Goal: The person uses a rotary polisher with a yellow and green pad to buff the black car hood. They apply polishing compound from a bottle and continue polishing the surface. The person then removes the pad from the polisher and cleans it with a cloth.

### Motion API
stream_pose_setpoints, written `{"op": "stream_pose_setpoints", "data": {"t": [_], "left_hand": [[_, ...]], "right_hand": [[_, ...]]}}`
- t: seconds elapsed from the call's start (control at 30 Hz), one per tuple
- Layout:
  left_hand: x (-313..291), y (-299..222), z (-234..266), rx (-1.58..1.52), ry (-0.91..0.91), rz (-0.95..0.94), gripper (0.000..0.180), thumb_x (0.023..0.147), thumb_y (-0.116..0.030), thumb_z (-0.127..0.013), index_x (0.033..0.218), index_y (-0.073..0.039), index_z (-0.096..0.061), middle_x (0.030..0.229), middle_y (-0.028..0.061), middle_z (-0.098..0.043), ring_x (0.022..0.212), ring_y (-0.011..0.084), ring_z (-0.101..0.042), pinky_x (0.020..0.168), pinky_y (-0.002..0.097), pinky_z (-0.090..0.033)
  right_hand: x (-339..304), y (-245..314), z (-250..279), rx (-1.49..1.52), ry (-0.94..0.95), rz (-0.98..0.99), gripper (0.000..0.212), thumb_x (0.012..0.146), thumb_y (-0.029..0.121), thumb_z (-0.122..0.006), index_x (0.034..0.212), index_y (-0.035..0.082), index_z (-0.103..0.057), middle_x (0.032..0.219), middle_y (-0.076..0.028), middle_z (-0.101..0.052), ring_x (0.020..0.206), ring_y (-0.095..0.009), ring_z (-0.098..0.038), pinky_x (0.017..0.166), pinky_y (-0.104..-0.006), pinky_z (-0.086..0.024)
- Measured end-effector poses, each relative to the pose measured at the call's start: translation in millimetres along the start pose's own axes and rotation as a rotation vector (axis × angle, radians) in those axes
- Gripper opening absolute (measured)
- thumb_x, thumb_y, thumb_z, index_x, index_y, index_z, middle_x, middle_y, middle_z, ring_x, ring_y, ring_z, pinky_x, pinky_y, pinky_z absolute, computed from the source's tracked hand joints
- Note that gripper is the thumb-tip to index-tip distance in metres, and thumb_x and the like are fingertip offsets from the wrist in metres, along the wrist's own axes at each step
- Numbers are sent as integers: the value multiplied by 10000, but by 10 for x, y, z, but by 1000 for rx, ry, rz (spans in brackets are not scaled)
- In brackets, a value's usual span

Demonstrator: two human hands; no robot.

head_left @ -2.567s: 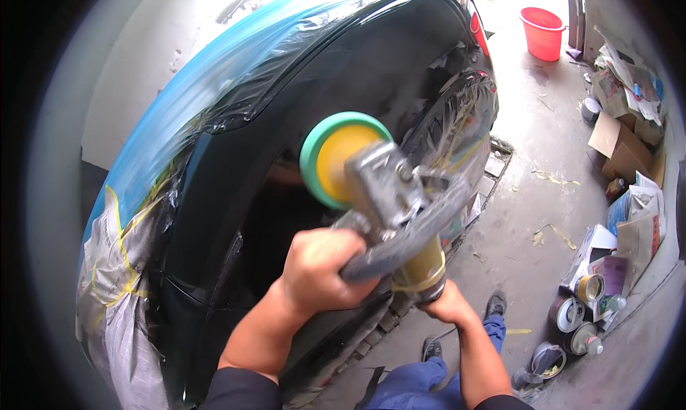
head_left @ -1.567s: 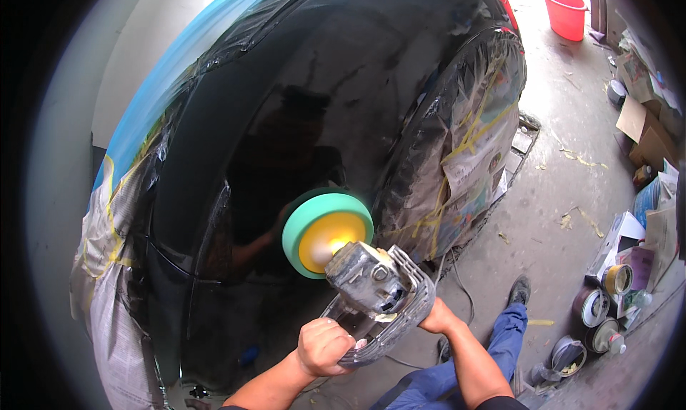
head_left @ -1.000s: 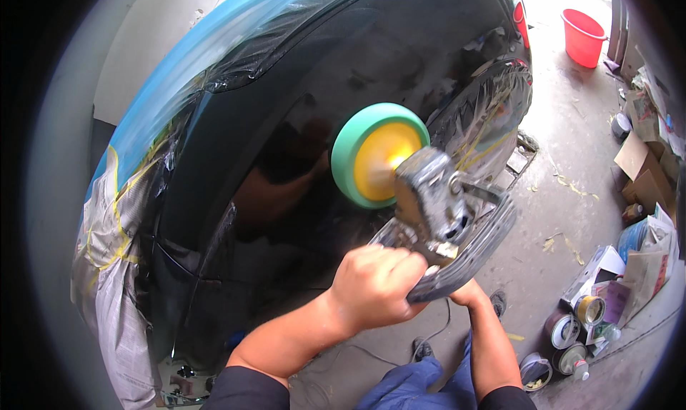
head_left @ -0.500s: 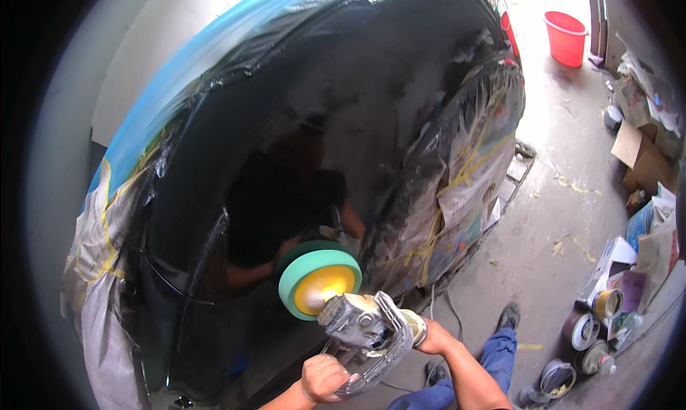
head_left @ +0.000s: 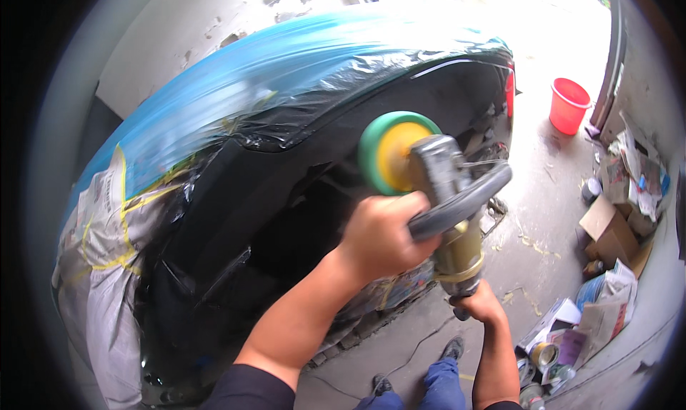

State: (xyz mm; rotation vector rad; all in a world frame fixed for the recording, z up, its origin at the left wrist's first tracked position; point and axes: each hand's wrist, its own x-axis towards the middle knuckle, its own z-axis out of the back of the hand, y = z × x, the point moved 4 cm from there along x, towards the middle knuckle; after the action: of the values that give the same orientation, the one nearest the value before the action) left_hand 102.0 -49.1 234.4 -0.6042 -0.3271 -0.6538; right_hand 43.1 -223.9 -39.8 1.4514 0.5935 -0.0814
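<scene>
**Polisher held against a black car panel**

The left hand is closed in a fist around the curved black side handle of the polisher; the knuckles face up and the forearm runs down to the lower left; the right hand grips the rear end of the tool's gold-coloured body from below, fingers wrapped round it. The polisher sits between the two hands, tilted, its grey head uppermost; its pad, green at the rim and yellow behind, lies against the glossy black car, high on the panel, just under the plastic sheet; that sheet is blue and clear, draped over the top of the car; masking paper with yellow tape covers the left end. A red bucket stands on the concrete floor well apart, at upper right; cardboard boxes, paper and tins lie along the right wall; the person's blue trousers and dark shoes show at the lower edge.
</scene>
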Motion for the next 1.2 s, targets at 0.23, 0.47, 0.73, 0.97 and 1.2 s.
{"op": "stream_pose_setpoints", "data": {"t": [0.23, 0.47, 0.73, 0.97, 1.2], "left_hand": [[117, -58, -52, -7, 11, 75, 184, 737, -184, -749, 752, -73, -603, 664, 166, -644, 645, 379, -671, 592, 434, -549], [-819, -203, 834, 115, -195, -34, 168, 668, 20, -689, 653, -50, -536, 553, 93, -503, 448, 270, -543, 443, 332, -438], [129, -204, 627, -30, -258, 76, 186, 801, -55, -736, 686, -34, -591, 588, 130, -542, 485, 280, -578, 489, 350, -450], [413, -132, 614, -98, -247, 145, 157, 811, -75, -706, 717, -26, -590, 604, 170, -552, 505, 311, -560, 520, 360, -462], [-1144, -338, 1340, 180, -451, 238, 161, 708, -23, -710, 670, -56, -557, 559, 98, -519, 451, 266, -547, 466, 321, -427]], "right_hand": [[-85, -35, 105, 1, 40, -46, 365, 646, 94, -798, 986, 16, -693, 927, -43, -702, 829, -154, -645, 755, -346, -535], [-234, 658, -389, -191, 226, 198, 576, 760, 213, -733, 1300, 51, -616, 1216, -194, -693, 1175, -326, -651, 997, -378, -492], [-230, 1046, 396, -225, 100, -40, 349, 655, 94, -754, 984, 5, -678, 854, -84, -693, 765, -176, -648, 724, -367, -537], [-292, 1060, 646, -238, 53, -22, 332, 642, 90, -784, 945, -4, -686, 850, -70, -699, 763, -181, -644, 726, -360, -533], [-564, 1461, -257, -470, 252, 180, 613, 709, 179, -712, 1290, 26, -588, 1167, -258, -682, 1138, -418, -634, 957, -437, -513]]}}
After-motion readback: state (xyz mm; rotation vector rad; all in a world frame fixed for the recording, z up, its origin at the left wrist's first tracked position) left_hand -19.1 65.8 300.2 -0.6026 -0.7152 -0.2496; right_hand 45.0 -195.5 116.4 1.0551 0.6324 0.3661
